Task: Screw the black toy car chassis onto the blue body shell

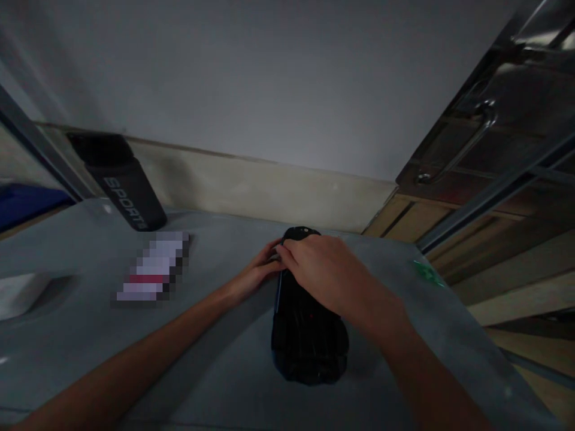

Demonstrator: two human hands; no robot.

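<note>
A long black object [309, 341] lies lengthwise on the grey table in front of me. Its near end is broad and rounded, with a tiny red spot on top; its kind is unclear in the dim light. My right hand [317, 263] is closed over its far part, thumb and fingers bent down toward its left edge. Against that same left edge, my left hand [266, 263] has its fingers bent around the side, meeting the right fingertips. Whatever small part the fingertips pinch is hidden between them.
A black bottle [123, 179] lettered "SPORT" stands at the back left. A blurred-out rectangular item [153, 266] lies nearer, with a white object [20, 293] at far left. Green wrapper [429, 273] lies near the right edge. A pale wall [251, 185] closes the back.
</note>
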